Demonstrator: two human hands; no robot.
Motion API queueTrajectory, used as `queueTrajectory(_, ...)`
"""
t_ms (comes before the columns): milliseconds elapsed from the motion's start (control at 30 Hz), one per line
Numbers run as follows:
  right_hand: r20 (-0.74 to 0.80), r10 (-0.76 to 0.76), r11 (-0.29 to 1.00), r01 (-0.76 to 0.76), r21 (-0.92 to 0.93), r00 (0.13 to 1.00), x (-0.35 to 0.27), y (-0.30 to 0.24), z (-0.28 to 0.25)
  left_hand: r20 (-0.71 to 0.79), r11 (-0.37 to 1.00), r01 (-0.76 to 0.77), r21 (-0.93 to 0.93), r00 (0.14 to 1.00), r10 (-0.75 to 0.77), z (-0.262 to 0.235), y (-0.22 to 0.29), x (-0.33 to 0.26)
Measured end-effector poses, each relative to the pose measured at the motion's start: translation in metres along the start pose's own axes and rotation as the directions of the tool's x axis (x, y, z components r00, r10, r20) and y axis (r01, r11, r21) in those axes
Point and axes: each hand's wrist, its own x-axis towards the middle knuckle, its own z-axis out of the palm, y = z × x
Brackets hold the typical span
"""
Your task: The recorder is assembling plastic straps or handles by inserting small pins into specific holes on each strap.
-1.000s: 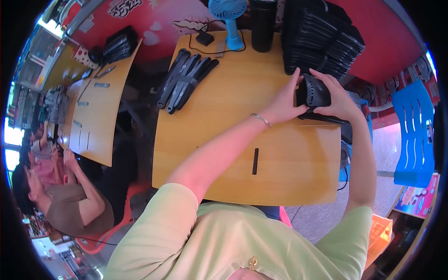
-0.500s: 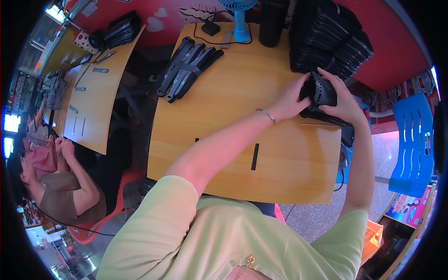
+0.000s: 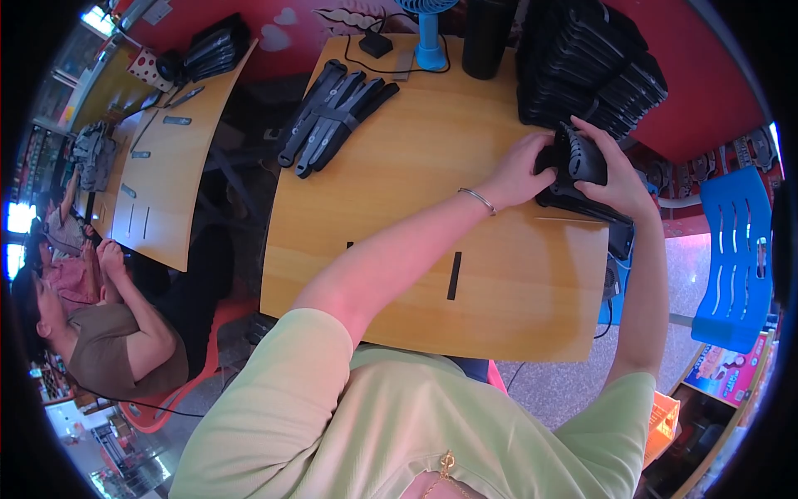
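Note:
At the table's far right, both hands are on a black curved piece with a row of notches or slots (image 3: pixel 587 158). My right hand (image 3: pixel 622 181) wraps its right side, with the thumb below and the fingers over the top edge. My left hand (image 3: pixel 525 170) closes on its left side, thumb towards the middle; just what those fingertips grip is partly hidden. Beneath the hands lie more black parts (image 3: pixel 573 200), close to the table's right edge. Right behind them rises a tall stack of black moulded pieces (image 3: pixel 582 66).
A strapped bundle of dark long parts (image 3: pixel 337 121) lies on the wooden table (image 3: pixel 399 224) at the left. A blue fan (image 3: pixel 429 41) and black cylinder (image 3: pixel 485 41) stand at the back. A blue chair (image 3: pixel 731 258) is on the right; another person (image 3: pixel 125 341) sits left.
The curved black piece has tilted and shifted slightly right between my hands. My right hand's fingers have turned with it, and both hands stay on the piece.

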Motion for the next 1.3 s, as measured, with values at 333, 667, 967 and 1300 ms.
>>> queueTrajectory(333, 0.033, -0.056, 0.995, 0.058, -0.077, 0.998, -0.004, -0.004, 0.000, 0.049, 1.000, 0.014, -0.025, 0.999, -0.013, -0.004, -0.004, 0.001)
queueTrajectory(667, 0.051, -0.049, 0.993, 0.054, -0.102, 0.998, -0.006, -0.002, 0.000, 0.111, 0.996, 0.087, 0.002, 0.990, -0.086, -0.010, -0.001, -0.002)
queueTrajectory(967, 0.083, -0.032, 0.982, 0.047, -0.180, 0.996, -0.009, 0.002, -0.001, 0.112, 0.996, 0.092, 0.012, 0.989, -0.093, -0.011, -0.001, -0.003)
queueTrajectory(1300, -0.098, 0.072, 0.980, -0.089, -0.180, 0.993, -0.057, 0.014, -0.031, 0.085, 0.997, -0.057, 0.054, 0.995, 0.052, -0.009, 0.027, 0.007)
